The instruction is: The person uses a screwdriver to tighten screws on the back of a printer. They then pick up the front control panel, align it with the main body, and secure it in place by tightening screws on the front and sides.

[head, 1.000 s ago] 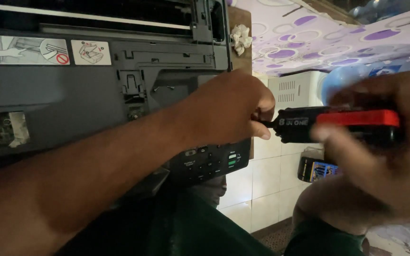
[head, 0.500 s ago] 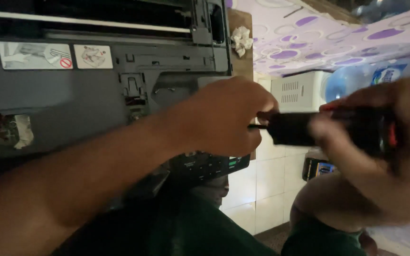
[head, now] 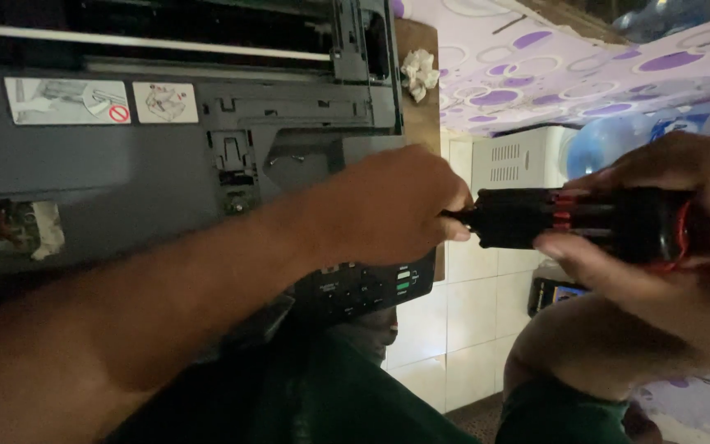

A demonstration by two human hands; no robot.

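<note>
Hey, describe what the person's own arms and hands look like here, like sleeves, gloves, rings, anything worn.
Both hands are bare: no gloves and no rings show. The left hand leads back along a forearm bare as far as the frame shows, with no sleeve, watch or band. The right hand shows no sleeve either; its wrist runs out of frame.

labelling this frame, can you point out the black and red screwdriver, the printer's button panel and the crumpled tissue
black and red screwdriver point(head: 585, 220), head view, middle of its handle
button panel point(head: 367, 288), head view, keys on its face
crumpled tissue point(head: 419, 71), head view, centre of the wad

R hand point(head: 684, 238) grips black-red screwdriver point(head: 585, 218); L hand point(head: 392, 205) pinches tip, above printer point(head: 166, 173).
</note>
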